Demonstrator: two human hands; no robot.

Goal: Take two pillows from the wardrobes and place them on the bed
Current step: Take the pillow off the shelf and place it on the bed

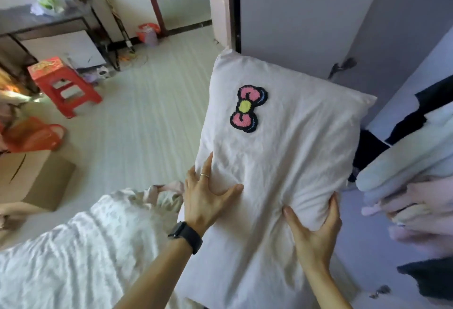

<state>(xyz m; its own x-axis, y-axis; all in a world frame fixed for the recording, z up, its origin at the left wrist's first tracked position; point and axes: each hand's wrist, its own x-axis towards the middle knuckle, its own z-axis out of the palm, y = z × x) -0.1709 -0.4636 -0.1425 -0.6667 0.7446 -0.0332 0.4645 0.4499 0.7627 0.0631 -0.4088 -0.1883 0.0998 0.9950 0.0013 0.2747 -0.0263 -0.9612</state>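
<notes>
A white pillow (277, 151) with a pink, black and yellow bow patch fills the middle of the head view, held up in front of the open wardrobe (416, 161). My left hand (206, 196), with a ring and a dark watch on the wrist, presses flat on the pillow's left side, thumb spread. My right hand (316, 227) grips the pillow's lower right part, fingers dug into the fabric. The bed (61, 259), covered with a white patterned quilt, lies at the lower left.
Folded pale bedding (407, 169) and dark clothes sit on the wardrobe shelves at right. The white wardrobe door (306, 14) stands behind the pillow. A red stool (63, 85), a cardboard box (36, 176), an orange bag and a desk stand at left on pale flooring.
</notes>
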